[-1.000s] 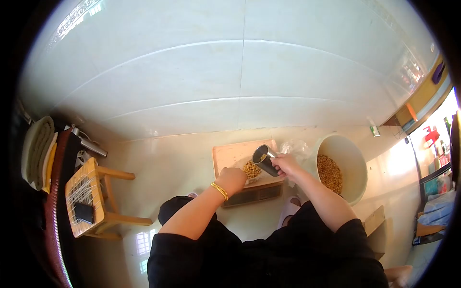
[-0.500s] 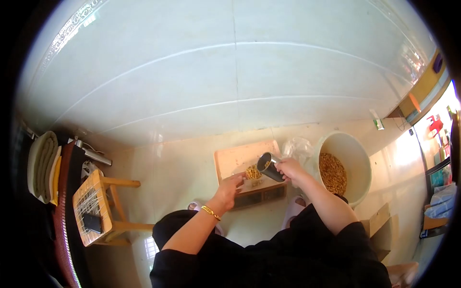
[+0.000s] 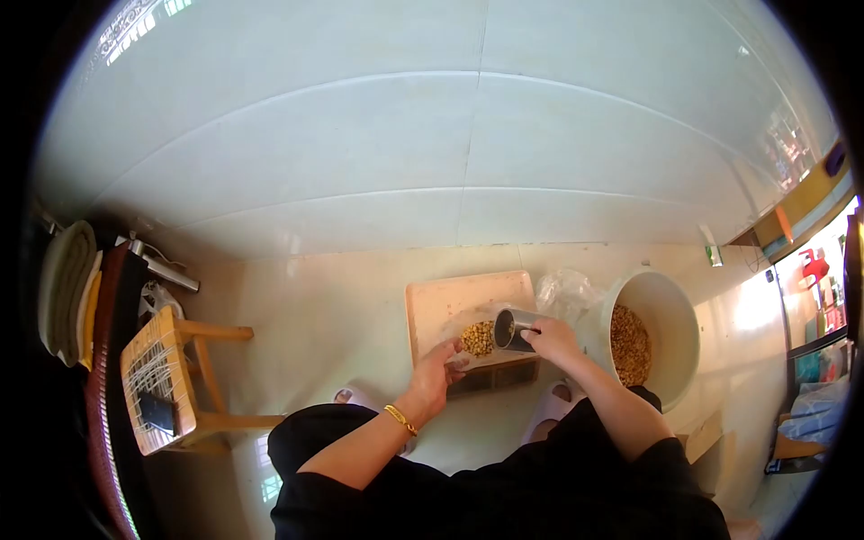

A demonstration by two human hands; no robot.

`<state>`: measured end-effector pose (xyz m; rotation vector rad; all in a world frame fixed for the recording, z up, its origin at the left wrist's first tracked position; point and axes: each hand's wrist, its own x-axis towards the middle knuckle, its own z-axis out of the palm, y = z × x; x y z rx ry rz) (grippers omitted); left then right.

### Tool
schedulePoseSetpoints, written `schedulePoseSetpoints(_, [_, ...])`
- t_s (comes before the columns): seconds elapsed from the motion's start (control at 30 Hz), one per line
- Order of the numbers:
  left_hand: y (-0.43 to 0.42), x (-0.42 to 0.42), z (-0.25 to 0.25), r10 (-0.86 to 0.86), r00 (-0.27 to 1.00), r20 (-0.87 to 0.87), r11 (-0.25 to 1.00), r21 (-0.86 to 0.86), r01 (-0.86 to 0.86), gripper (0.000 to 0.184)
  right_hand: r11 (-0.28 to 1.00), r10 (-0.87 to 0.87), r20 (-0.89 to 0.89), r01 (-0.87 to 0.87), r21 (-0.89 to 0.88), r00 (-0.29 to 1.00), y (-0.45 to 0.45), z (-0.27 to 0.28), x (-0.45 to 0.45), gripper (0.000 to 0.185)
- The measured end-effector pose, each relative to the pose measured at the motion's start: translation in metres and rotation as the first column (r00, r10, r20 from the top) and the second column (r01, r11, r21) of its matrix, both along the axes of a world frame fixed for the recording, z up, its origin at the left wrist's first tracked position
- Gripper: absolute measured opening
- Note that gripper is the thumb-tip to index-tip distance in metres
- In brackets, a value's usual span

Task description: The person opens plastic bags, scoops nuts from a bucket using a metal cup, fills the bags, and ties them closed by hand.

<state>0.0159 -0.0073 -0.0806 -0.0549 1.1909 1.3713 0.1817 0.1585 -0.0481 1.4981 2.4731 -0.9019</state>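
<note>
The step in hand looks like tipping small yellow pieces (image 3: 478, 338) out of a metal cup (image 3: 521, 322). The right hand (image 3: 555, 341) pinches the cup near its base, thumb and fingers closed round it; the cup lies tilted, mouth toward 9 o'clock, just beside the pile. The left hand (image 3: 434, 378), at the pile's 8 o'clock, has its fingers partly spread by a clear wrap around the pieces; whether it grips the wrap, I cannot tell. The pile sits over the lower part of a pink tray (image 3: 450, 297). At 3 o'clock from the cup stands a pale tub (image 3: 677, 315) with more brown-gold pieces (image 3: 629, 346); a crumpled clear bag (image 3: 565, 290) lies at 1 o'clock. Any further tipping calls for a steady wrap and a low cup mouth, or pieces could scatter.
</note>
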Motion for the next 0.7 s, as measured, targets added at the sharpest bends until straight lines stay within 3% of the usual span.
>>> schedulePoseSetpoints(0.07, [0.001, 0.002, -0.005, -0.014, 1.000, -0.011, 1.000, -0.003, 0.013, 0.034, 1.000, -0.016, 0.029, 0.017, -0.026, 0.999, -0.002, 0.003, -0.003, 0.028])
schedulePoseSetpoints(0.13, [0.000, 0.005, -0.007, -0.021, 0.999, -0.026, 1.000, -0.012, 0.020, 0.035, 0.995, 0.081, 0.045, -0.083, 0.046, 0.996, -0.007, -0.003, -0.005, 0.031])
schedulePoseSetpoints(0.2, [0.002, 0.008, 0.002, 0.000, 1.000, 0.014, 0.996, 0.088, -0.002, 0.036, 0.994, 0.096, 0.066, -0.099, 0.051, 0.993, -0.012, -0.004, -0.010, 0.030])
schedulePoseSetpoints(0.33, [0.003, 0.013, 0.011, -0.015, 1.000, 0.021, 0.993, 0.119, 0.013, 0.037, 0.988, 0.104, 0.137, -0.118, 0.100, 0.985, -0.018, -0.008, -0.014, 0.029])
schedulePoseSetpoints(0.5, [-0.002, 0.021, 0.015, -0.088, 0.996, 0.026, 0.994, 0.071, 0.086, 0.037, 0.972, 0.137, 0.120, -0.157, 0.176, 0.983, -0.035, -0.003, -0.022, 0.027])
schedulePoseSetpoints(0.7, [0.000, 0.012, 0.012, -0.024, 0.997, -0.073, 0.999, 0.021, 0.025, 0.037, 0.971, 0.126, 0.166, -0.156, 0.183, 0.978, -0.027, -0.011, -0.017, 0.027])
